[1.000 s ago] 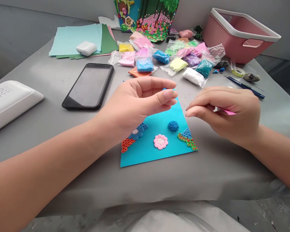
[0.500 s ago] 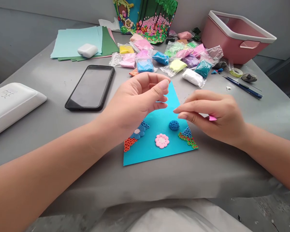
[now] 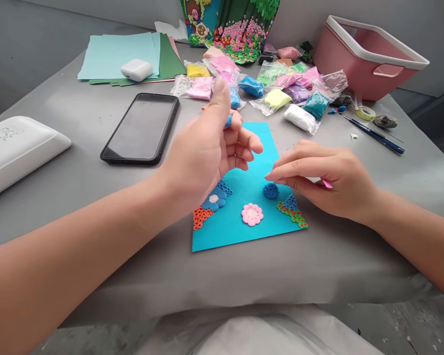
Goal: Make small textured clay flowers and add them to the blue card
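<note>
My left hand (image 3: 203, 148) hovers above the turquoise paper sheet (image 3: 229, 236), thumb raised and fingers curled. A small blue piece of clay (image 3: 228, 121) rests on its index finger. My right hand (image 3: 329, 175) is closed at the sheet's right edge, thumb and index fingertips together. A pink piece (image 3: 326, 184) pokes out of its grasp; the rest is hidden. Just below those fingertips lies a textured blue clay ball (image 3: 270, 191). The sheet also bears a pink clay flower (image 3: 252, 215), a blue flower (image 3: 215, 199) partly behind my left hand, and orange rings (image 3: 202, 217).
Several bagged clays (image 3: 276, 98) lie behind the sheet, before a decorated panel (image 3: 240, 37). A pink basket (image 3: 348, 64) stands back right, near a dark blue pen-like tool (image 3: 377, 137). Left are a phone (image 3: 142, 128), a white device (image 3: 18, 153), and stacked papers (image 3: 107, 54) under a white case (image 3: 136, 70).
My left thumb has lifted away from the fingers, uncovering the blue piece on the index finger. My right hand has stayed nearly in place. The view has shifted slightly.
</note>
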Demonstrator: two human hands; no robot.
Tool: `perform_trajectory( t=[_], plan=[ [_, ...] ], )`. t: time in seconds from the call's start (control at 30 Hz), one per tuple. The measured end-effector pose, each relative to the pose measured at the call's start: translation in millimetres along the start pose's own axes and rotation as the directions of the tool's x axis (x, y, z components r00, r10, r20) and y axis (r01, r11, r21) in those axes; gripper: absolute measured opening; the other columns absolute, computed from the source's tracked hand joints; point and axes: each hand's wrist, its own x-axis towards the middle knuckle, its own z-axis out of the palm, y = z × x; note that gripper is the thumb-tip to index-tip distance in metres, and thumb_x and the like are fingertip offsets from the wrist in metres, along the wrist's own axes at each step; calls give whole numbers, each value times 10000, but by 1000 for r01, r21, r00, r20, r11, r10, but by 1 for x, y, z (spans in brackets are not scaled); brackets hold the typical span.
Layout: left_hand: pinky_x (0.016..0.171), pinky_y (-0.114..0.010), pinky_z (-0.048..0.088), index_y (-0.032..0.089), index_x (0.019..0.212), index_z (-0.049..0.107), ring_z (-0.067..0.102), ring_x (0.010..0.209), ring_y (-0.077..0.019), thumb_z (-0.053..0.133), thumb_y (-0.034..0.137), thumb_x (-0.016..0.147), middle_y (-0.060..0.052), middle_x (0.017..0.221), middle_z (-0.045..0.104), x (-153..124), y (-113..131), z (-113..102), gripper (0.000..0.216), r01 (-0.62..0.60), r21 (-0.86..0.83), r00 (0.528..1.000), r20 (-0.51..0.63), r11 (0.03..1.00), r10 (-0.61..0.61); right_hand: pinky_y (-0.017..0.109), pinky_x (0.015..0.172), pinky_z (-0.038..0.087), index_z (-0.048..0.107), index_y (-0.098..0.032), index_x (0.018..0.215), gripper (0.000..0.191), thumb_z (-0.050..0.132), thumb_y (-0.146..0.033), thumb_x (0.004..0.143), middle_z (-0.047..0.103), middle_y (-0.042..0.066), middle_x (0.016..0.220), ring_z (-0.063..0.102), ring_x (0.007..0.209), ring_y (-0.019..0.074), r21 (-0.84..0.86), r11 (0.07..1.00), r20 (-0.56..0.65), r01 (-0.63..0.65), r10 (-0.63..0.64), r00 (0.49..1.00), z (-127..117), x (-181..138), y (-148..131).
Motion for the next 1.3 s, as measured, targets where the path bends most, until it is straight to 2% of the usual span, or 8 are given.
perform_trajectory(
  t=[0.17, 0.23, 0.33, 0.6, 0.87, 1.13, 1.23, 1.3],
  plan=[
    [672, -328, 447, 291, 960, 479, 704, 1079, -248, 764, 269, 851, -24, 1065, 757, 0, -6, -18, 306, -230, 486, 964, 231, 843, 130, 330, 765, 634, 826, -324, 1079, 214, 704, -153, 1036, 849, -15, 929, 757, 781, 165, 18, 999, 10, -39, 38, 999, 0, 1, 1],
    [640, -324, 463, 301, 1024, 489, 708, 1174, -284, 774, 241, 834, -55, 1154, 719, 0, -8, -25, 348, -310, 531, 917, 387, 789, 100, 329, 760, 643, 833, -321, 1069, 204, 703, -166, 1037, 847, 4, 956, 765, 806, 170, 12, 1000, 26, -27, 26, 999, -1, 1, 3],
    [739, -326, 536, 293, 1034, 477, 705, 1281, -312, 808, 239, 818, -66, 1263, 649, 1, -10, -29, 398, -386, 541, 868, 488, 747, 94, 319, 759, 655, 841, -315, 1075, 205, 694, -176, 1042, 824, 31, 996, 772, 871, 178, -6, 1000, 40, -27, 28, 999, -1, -1, 5],
    [947, -397, 515, 297, 1080, 367, 715, 1266, -308, 851, 272, 838, -32, 1175, 676, 8, -17, -28, 541, -402, 593, 838, 546, 698, 19, 287, 687, 606, 825, -268, 1071, 209, 684, -120, 1026, 778, 42, 978, 746, 855, 162, -40, 999, 60, -6, 9, 998, 1, -2, 5],
    [963, -412, 485, 298, 1059, 376, 754, 1077, -271, 808, 281, 873, -8, 1110, 786, 9, -22, -28, 471, -423, 562, 835, 547, 711, 64, 297, 705, 606, 809, -249, 1130, 267, 634, -78, 1022, 774, 55, 1017, 720, 872, 163, -46, 998, 92, 38, -34, 995, -2, -2, 5],
    [1016, -433, 480, 281, 1050, 365, 766, 1082, -272, 781, 218, 845, 11, 1080, 812, 8, -19, -25, 468, -502, 667, 831, 549, 551, 93, 327, 768, 616, 820, -242, 1160, 255, 633, -125, 1032, 764, 66, 1054, 717, 883, 171, 2, 1000, 124, 26, -27, 992, -8, -2, 1],
    [983, -405, 496, 282, 1073, 368, 758, 1057, -241, 755, 253, 878, 30, 1071, 816, 7, -18, -25, 433, -499, 674, 828, 557, 545, 69, 354, 828, 621, 820, -256, 1208, 312, 516, -273, 1140, 751, 76, 1081, 737, 959, 188, 34, 999, -1, -40, 40, 999, -6, -3, -2],
    [960, -396, 492, 289, 1068, 355, 738, 1003, -222, 747, 285, 893, 47, 1054, 825, 7, -19, -25, 429, -495, 676, 826, 561, 546, 53, 401, 883, 624, 836, -289, 1147, 523, 354, -487, 1183, 747, 77, 1083, 748, 1010, 216, 43, 991, -161, -129, 135, 978, -3, -5, -5]
  ],
)
